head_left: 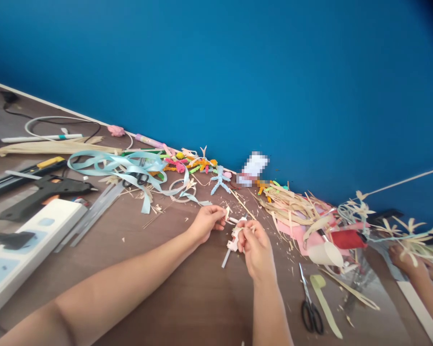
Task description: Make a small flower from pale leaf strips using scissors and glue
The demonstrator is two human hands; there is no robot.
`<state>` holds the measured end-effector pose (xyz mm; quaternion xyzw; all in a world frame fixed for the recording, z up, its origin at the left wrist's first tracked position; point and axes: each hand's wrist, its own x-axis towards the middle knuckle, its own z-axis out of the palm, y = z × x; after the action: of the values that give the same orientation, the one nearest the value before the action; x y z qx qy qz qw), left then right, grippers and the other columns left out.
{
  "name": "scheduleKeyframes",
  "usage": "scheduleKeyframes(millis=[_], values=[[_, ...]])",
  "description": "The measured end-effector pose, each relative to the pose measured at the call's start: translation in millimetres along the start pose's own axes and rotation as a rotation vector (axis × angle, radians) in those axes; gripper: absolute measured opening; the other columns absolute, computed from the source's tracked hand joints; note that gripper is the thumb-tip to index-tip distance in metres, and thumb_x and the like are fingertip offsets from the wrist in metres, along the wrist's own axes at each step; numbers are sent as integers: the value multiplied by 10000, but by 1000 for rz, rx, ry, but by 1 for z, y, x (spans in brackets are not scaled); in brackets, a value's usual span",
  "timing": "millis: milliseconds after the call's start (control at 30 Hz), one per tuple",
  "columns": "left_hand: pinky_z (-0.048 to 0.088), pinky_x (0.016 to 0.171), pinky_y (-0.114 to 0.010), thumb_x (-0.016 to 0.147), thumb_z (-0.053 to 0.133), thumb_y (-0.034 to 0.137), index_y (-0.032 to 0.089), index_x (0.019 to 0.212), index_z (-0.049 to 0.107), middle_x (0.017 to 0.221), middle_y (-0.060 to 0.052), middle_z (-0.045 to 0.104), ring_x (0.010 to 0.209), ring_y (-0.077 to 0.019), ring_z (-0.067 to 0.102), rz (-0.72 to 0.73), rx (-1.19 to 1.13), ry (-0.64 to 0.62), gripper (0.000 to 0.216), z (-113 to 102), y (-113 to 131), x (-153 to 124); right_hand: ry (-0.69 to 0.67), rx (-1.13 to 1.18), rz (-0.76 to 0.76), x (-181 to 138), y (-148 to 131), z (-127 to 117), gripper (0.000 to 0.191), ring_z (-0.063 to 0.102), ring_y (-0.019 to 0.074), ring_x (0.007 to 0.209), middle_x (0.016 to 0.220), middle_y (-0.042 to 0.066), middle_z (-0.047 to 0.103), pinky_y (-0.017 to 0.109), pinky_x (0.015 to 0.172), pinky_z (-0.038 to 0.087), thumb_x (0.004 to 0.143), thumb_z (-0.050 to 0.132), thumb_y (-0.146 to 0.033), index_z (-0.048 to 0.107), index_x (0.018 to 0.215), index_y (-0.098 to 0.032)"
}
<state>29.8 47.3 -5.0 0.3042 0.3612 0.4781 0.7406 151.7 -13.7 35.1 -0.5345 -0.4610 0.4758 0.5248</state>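
Note:
My left hand (210,224) is closed, pinching a small pale piece of dried husk (227,211) between thumb and fingertips. Just to its right, my right hand (255,247) curls round a small whitish-pink glue gun (234,237), partly hidden by the fingers. A translucent glue stick (225,258) pokes out of it toward me. The gun's tip is close to the husk piece; I cannot tell whether they touch. Both hands are above the brown table (187,293), with pale scraps scattered beyond them.
Scissors (310,307) and a pale green ribbon (324,305) lie at right. Beyond are dried husks (292,206) and a white paper cup (326,253). Blue ribbon (122,166), a black glue gun (46,192) and a power strip (36,245) are left. Another person's hands (411,264) work at far right.

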Motion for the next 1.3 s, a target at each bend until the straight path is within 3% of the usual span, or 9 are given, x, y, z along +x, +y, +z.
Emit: scheduleKeyframes(millis=[100, 200, 433, 700, 767, 867, 967, 1033, 1300], values=[[403, 391, -147, 623, 618, 303, 112, 612, 559, 581, 3, 541, 461, -50, 466, 54, -8, 25, 201, 0, 2, 1, 8, -170, 44, 14, -7, -2, 52, 373, 58, 375, 598, -34, 523, 181, 366, 312, 743, 472, -235, 461, 761, -187], [391, 372, -149, 623, 607, 295, 115, 595, 543, 568, 8, 540, 437, -47, 450, 101, 1, 75, 194, -1, 3, 2, 49, -470, -3, 38, -7, -5, 172, 437, 81, 402, 660, 0, 597, 195, 382, 340, 715, 474, -207, 536, 873, -175], [350, 337, -149, 629, 568, 267, 119, 627, 536, 481, 23, 534, 365, -43, 411, 111, 14, 136, 151, -4, 0, 6, -88, -1073, -100, 85, -2, 8, 202, 593, 181, 710, 793, 55, 671, 279, 630, 422, 703, 488, -155, 653, 816, -186], [379, 365, -159, 619, 594, 309, 117, 640, 545, 544, -5, 573, 415, -65, 493, 114, -3, 115, 199, -2, 2, 7, -235, -1146, -84, 107, -9, 9, 221, 599, 175, 739, 783, 17, 682, 273, 672, 417, 647, 565, -136, 664, 815, -239], [378, 364, -155, 623, 595, 314, 113, 635, 541, 560, -16, 581, 422, -69, 511, 108, 4, 103, 208, -2, 2, 7, -201, -1142, -135, 102, -14, 6, 237, 587, 174, 805, 874, 26, 669, 283, 721, 412, 695, 521, -153, 643, 882, -233], [379, 364, -150, 631, 590, 302, 110, 636, 536, 575, -19, 585, 425, -68, 521, 91, 10, 98, 200, -2, 1, 7, -110, -1087, -349, 83, -22, 4, 206, 554, 179, 842, 894, 44, 637, 302, 753, 400, 773, 444, -197, 618, 883, -205], [382, 365, -149, 639, 585, 283, 108, 645, 537, 564, -12, 577, 426, -68, 523, 81, 9, 82, 182, -3, -1, 9, -224, -1080, -497, 60, -26, 6, 156, 521, 184, 830, 817, 33, 609, 298, 732, 397, 771, 470, -198, 614, 830, -209], [383, 364, -150, 644, 580, 270, 108, 648, 534, 539, -4, 565, 423, -70, 521, 84, 8, 71, 168, -3, -2, 9, -282, -1137, -528, 51, -24, 8, 169, 502, 189, 839, 809, 34, 597, 300, 735, 391, 759, 481, -162, 613, 851, -215], [390, 372, -148, 654, 569, 223, 109, 620, 532, 483, 9, 546, 415, -63, 500, 80, 55, 62, 125, -2, -1, 8, -237, -1270, -542, 49, -14, 10, 106, 484, 191, 796, 760, 35, 579, 298, 705, 372, 752, 484, -150, 573, 775, -203]])
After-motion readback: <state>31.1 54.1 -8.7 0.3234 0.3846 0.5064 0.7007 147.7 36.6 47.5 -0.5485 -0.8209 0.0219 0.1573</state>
